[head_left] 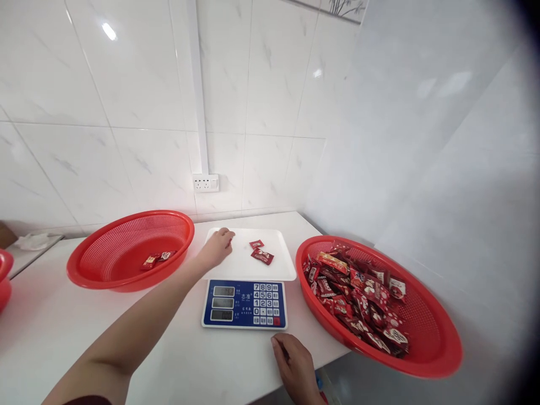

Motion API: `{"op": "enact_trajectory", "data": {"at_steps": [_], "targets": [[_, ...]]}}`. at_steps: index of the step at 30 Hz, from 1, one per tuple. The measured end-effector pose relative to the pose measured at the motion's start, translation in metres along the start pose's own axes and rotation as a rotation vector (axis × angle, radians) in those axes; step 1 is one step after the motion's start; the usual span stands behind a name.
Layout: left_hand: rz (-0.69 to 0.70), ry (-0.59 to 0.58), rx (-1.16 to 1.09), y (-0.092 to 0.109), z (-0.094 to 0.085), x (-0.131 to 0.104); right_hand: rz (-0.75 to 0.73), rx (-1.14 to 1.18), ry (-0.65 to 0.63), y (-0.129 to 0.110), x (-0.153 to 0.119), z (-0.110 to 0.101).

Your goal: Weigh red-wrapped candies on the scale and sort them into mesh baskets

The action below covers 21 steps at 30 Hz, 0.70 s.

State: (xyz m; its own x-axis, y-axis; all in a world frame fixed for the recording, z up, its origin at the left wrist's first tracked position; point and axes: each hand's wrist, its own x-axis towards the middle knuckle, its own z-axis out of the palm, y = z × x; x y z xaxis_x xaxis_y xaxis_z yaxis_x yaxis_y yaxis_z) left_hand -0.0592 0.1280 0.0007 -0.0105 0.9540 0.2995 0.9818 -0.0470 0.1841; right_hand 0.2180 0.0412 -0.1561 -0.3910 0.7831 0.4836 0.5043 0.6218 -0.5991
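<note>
My left hand [218, 248] is over the left part of the scale's white weighing tray [248, 271], its fingers closed on a small red snack packet, of which only a bit shows at the fingertips. Two more red snack packets [262, 257] lie on the tray to the right of that hand. In front of the tray is the scale's blue panel [244, 304], with keys and three displays. My right hand [294, 363] rests at the table's front edge, just below the panel, with fingers curled and nothing visible in them.
On the right, a red basket [439, 360] holds a heap of red packets and overhangs the table edge. Another red basket [101, 242] on the left contains a few packets. Part of a third red basket [4, 275] shows at far left. A socket [206, 183] is on the tiled wall.
</note>
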Motion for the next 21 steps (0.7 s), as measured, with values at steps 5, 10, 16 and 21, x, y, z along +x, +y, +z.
{"op": "enact_trajectory", "data": {"at_steps": [5,10,16,21], "targets": [[-0.231,0.05,0.112,-0.048,-0.045,-0.012,-0.011,-0.011,-0.006,0.0,0.001,-0.001],[-0.335,-0.036,0.159,-0.073,-0.05,-0.021,-0.04,-0.01,0.007,0.002,0.001,0.0],[-0.023,-0.205,-0.001,-0.01,-0.003,0.001,-0.034,-0.01,0.01,0.0,0.002,0.0],[0.179,-0.308,-0.117,0.05,0.027,0.027,-0.016,-0.03,0.024,-0.004,0.003,-0.002]]}}
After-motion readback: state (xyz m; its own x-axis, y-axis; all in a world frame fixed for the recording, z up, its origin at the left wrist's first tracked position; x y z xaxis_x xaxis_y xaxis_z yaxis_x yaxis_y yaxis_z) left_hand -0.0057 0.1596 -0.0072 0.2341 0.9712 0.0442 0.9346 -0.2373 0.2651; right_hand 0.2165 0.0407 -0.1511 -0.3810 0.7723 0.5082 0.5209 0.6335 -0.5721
